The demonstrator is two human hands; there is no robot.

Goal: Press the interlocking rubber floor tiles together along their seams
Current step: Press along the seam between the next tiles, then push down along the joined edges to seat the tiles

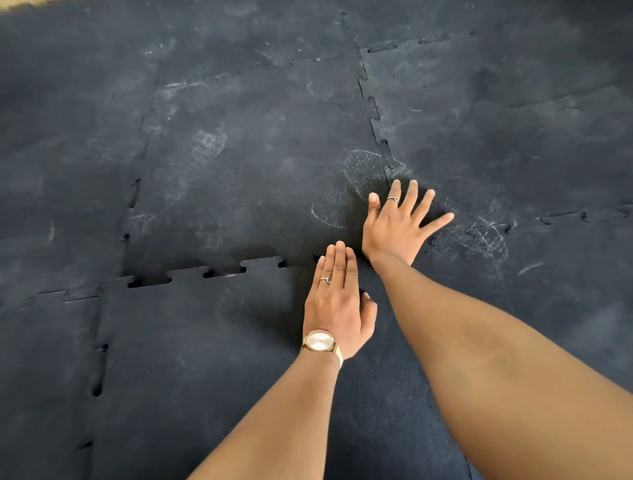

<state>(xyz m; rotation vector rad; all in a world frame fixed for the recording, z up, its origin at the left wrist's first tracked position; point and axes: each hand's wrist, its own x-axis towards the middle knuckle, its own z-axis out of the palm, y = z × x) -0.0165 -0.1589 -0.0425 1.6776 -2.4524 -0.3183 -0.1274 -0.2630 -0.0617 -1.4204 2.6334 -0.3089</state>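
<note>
In the head view, your left hand (337, 301) lies flat at lower centre, fingers pressed together and pointing up the frame, their tips touching the toothed seam (212, 272) that runs leftward from there. It grips nothing; the closed, flat palm looks meant to bear weight straight down on the joint. Your right hand (400, 222) sits just above and to the right, palm down with fingers spread wide, empty too, covering the spot where several rubber floor tiles (239, 164) appear to meet. I judge the spread is there to hold a broad patch down across that junction.

The seam left of your left hand has open gaps between its teeth, so that stretch is not yet seated. A second seam (375, 113) climbs from your right hand towards the upper right, and looks tighter. Gaps also show along the vertical joint (99, 370) at lower left.

The floor fills nearly the whole frame: dark matting, scuffed with pale dusty shoe prints (209, 144). A sliver of lighter flooring (20, 4) shows at the upper left corner. A watch (320, 341) sits on your left wrist.
</note>
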